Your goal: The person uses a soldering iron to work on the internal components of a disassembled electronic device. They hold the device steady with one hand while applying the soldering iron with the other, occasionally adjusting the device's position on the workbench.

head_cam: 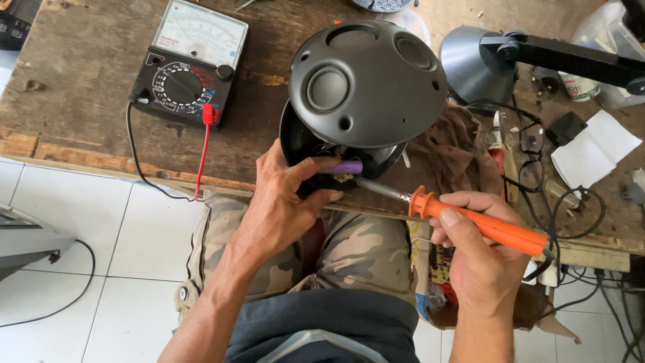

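Orange plastic forms the handle of the soldering iron [480, 225] that the right hand [480, 259] holds, its fingers [470, 202] curled shut around the handle and the thumb laid along the top near the flared collar. The iron's thin metal shaft runs up and to the left, its tip reaching into the gap of the round black plastic speaker housing [366, 84], which sits at the near edge of the worn wooden surface [80, 74]. The housing is a dome with several round drivers set in it, tilted up off its dark lower shell [292, 144]. The left hand [282, 202] grips that lower shell at the edge, thumb and forefinger pinching a small purple cylinder [342, 167] just at the opening, close beside the iron's tip. Behind and to the left lies a black analogue multimeter with a white dial face [188, 64], a red lead [205, 151] and a black lead [134, 144] hanging from it over the surface's edge. To the right stand a grey metal desk lamp [474, 60], a brown rag [453, 151], a pair of spectacles [531, 138] and white folded paper [594, 148]. Camouflage trousers [356, 249] cover the person's lap above a white tiled floor [101, 249].
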